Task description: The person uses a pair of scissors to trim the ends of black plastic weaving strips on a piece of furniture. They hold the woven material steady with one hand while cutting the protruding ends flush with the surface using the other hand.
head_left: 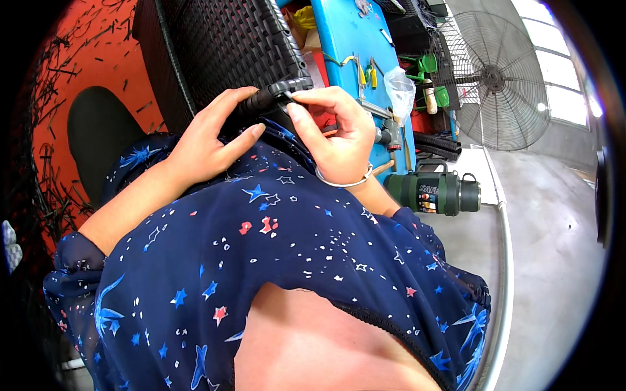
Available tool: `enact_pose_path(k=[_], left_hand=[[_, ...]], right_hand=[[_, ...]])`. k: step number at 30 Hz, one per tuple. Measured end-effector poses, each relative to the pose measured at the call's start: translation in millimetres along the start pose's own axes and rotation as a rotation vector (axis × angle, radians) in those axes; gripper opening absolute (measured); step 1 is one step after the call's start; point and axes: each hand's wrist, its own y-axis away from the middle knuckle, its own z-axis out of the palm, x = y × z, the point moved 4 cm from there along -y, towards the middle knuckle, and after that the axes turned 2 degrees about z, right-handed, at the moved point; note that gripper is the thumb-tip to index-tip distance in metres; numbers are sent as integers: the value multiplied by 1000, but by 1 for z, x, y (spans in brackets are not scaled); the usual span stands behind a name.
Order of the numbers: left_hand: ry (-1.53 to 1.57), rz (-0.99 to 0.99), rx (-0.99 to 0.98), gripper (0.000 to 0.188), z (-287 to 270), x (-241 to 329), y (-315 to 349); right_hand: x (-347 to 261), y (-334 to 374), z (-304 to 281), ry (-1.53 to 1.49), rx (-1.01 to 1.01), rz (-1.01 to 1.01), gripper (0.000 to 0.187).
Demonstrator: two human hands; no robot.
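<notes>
A black wicker furniture piece [225,45] of woven flat strips leans up in front of me. Its near end has a strip-wrapped rail [262,102] with a corner [293,85]. My left hand [212,137] holds the rail, fingers over its far side and thumb on the near side. At the corner, my right hand [336,130] pinches a thin dark strip [287,96] between thumb and forefinger. The strip's far end is hidden against the wrapping. A pale bracelet [345,184] circles my right wrist.
To the right, a blue table [345,32] carries yellow-handled cutters [372,75], a clear plastic bag [399,91] and a power tool [390,135]. Beyond stand a large green flask [433,192] and a big fan [492,78]. Black strip scraps [55,133] litter the red floor at left.
</notes>
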Motion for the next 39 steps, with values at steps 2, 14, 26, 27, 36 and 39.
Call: enact_pose_path(k=[2, 14, 26, 27, 36, 39], left_hand=[[16, -25, -28, 49, -1, 0, -1], [111, 76, -8, 45, -6, -6, 1], [106, 53, 10, 47, -9, -12, 6], [112, 51, 13, 47, -9, -12, 7], [119, 47, 7, 41, -8, -9, 4], [146, 33, -6, 40, -7, -9, 4]], right_hand=[[3, 2, 0, -48, 11, 65, 24], [11, 0, 1, -83, -84, -36, 20], [19, 7, 1, -403, -32, 121, 57], [22, 8, 0, -423, -91, 105, 44], [20, 10, -3, -573, -335, 583, 29], [21, 12, -3, -641, -391, 609, 25]])
